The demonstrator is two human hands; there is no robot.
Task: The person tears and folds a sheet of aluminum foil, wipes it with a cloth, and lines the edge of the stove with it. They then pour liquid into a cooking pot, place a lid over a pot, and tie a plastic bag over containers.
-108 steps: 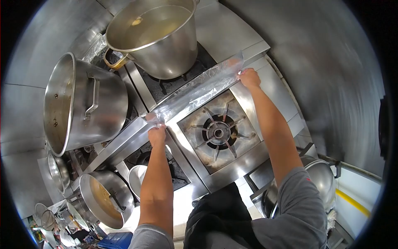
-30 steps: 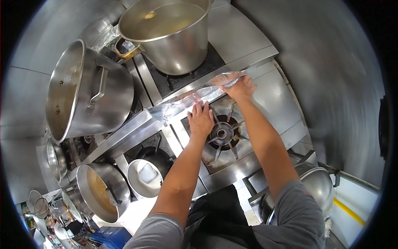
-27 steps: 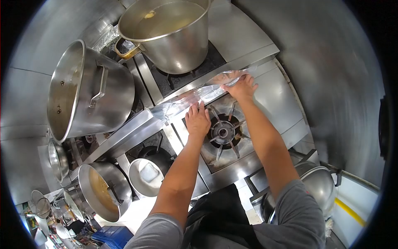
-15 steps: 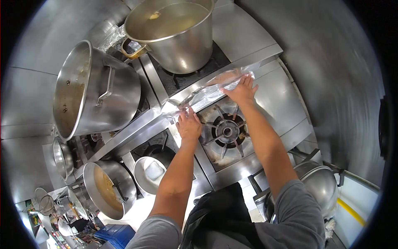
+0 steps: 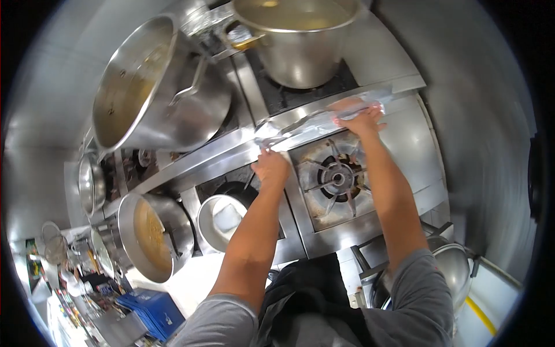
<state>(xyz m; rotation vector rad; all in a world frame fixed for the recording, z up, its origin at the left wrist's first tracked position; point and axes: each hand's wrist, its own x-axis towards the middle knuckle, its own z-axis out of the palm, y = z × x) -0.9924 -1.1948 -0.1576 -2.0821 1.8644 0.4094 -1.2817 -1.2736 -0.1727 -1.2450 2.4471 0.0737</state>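
Note:
A long strip of aluminium foil [image 5: 315, 127] lies along the raised steel ledge behind the front burners, crinkled and shiny. At its left end, my left hand [image 5: 272, 167] has its fingers drawn together at the foil's edge; the fingertips are partly blurred. Near the right end, my right hand [image 5: 364, 121] rests on the foil with fingers spread and thumb out to the side. Just below the strip, between my forearms, is a bare gas burner [image 5: 338, 178] with a star-shaped grate.
Behind the ledge stand a large pot of pale liquid [image 5: 303, 55] and a tilted-looking stockpot [image 5: 202, 110]. A small white-lined pot [image 5: 209, 222] and a pot of brown liquid [image 5: 179, 222] are at left. Blue crate [image 5: 153, 312] lies lower left; a wok [image 5: 454, 266] sits lower right.
The view has shifted, so the stove sits further right and the back pots higher. My left hand's fingers look more drawn in; my right hand stays on the foil's right part.

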